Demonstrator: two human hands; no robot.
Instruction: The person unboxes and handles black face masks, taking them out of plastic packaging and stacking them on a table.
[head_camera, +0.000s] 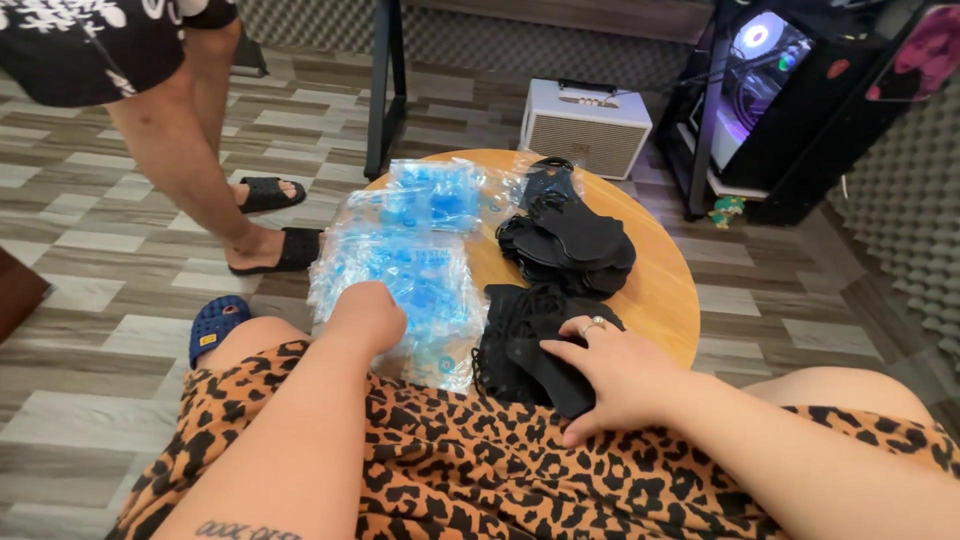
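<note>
Here, a small round wooden table (660, 290) is seen from above, its near edge meeting a lap covered in leopard-print fabric (480, 460). The left hand (365, 315) is curled into a loose fist and pressed down on a heap of clear blue-printed plastic packets (400, 265) spread along the left edge of the table; whether a packet is actually pinched inside the fist cannot be told. The right hand (610, 375), a ring on one finger, is laid flat with fingers spread narrowly over the nearer pile of black face masks (520, 340) at the near edge. A second pile of black masks (570, 240) is heaped toward the middle of the table, and a further bundle (545, 185) is kept in a clear bag at the far edge.

The step in hand is judged to be a pairing of one mask with one packet: a mask is being steadied while a packet is being picked out. For the next move, a single packet would have to be separated from the slippery heap and its mouth opened, and one mask peeled off by its loops without others being dragged along.

On the floor beyond the table, a white speaker box (585, 125) is stood, and the legs of another person (200, 150) in black sandals are seen at the left.
</note>
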